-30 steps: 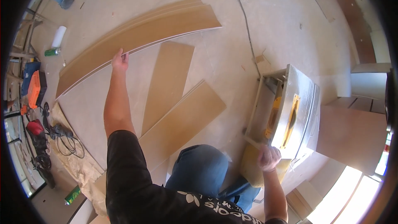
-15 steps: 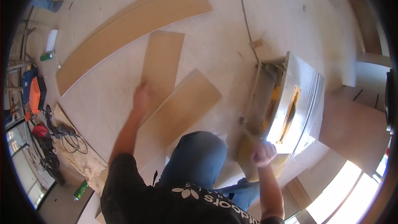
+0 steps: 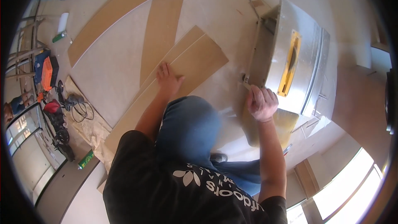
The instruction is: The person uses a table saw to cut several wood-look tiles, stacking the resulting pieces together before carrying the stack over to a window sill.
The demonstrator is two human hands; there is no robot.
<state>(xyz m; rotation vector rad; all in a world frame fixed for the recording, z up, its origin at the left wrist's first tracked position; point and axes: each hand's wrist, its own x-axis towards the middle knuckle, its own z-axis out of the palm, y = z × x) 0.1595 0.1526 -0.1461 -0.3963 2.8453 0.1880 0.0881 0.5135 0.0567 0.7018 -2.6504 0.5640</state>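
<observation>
Left hand (image 3: 168, 84) spreads open on the boards (image 3: 200, 56); right hand (image 3: 262, 104) curls by the saw (image 3: 306, 54), its grip impossible to tell.

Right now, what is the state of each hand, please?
Left hand: open, resting on the overlapping boards.
Right hand: fingers curled at the table saw; whether holding anything cannot be told.

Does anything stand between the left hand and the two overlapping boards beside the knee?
Nothing visible does. The left hand appears to rest directly on the overlapping boards, fingers spread. The bent knee is beside the hand, not between.
</observation>
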